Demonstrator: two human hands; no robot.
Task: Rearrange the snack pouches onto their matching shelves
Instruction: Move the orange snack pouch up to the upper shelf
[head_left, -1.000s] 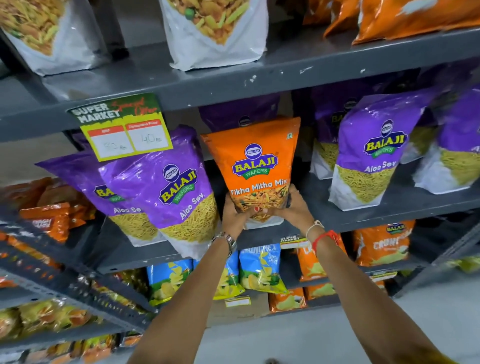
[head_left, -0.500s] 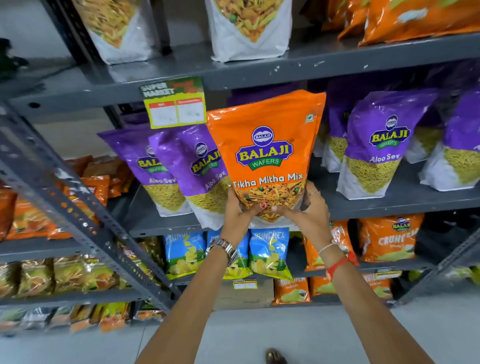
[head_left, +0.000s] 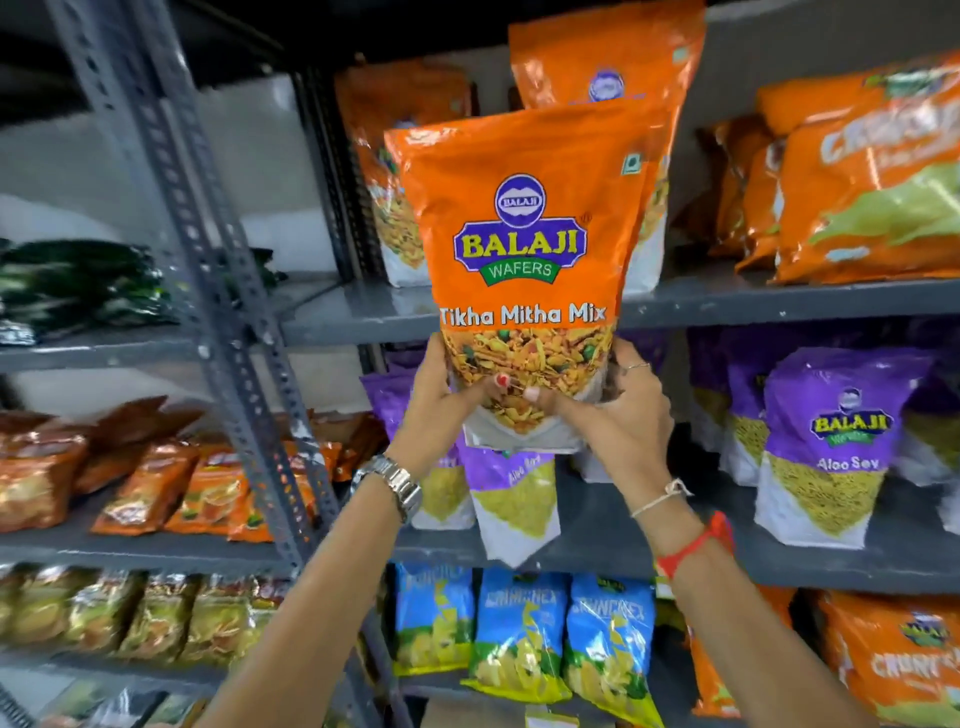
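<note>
An orange Tikha Mitha Mix pouch (head_left: 524, 244) is held upright in front of the upper grey shelf (head_left: 779, 301). My left hand (head_left: 434, 410) grips its lower left corner and my right hand (head_left: 623, 415) grips its lower right corner, thumbs on the front. Behind it on that shelf stand two more orange pouches of the same kind (head_left: 608, 62), one partly hidden. Purple Aloo Sev pouches (head_left: 831, 441) fill the shelf below, one (head_left: 511, 499) right under my hands.
Orange Crunchex bags (head_left: 862, 176) lie on the upper shelf at right. Blue Crunchex bags (head_left: 519, 644) sit on the low shelf. A slotted grey upright (head_left: 208, 270) divides off a left rack with dark green packs (head_left: 78, 286) and small orange packs (head_left: 156, 483).
Both hands have lifted the orange pouch from the purple Aloo Sev shelf up to the level of the shelf above, and the view has swung upward.
</note>
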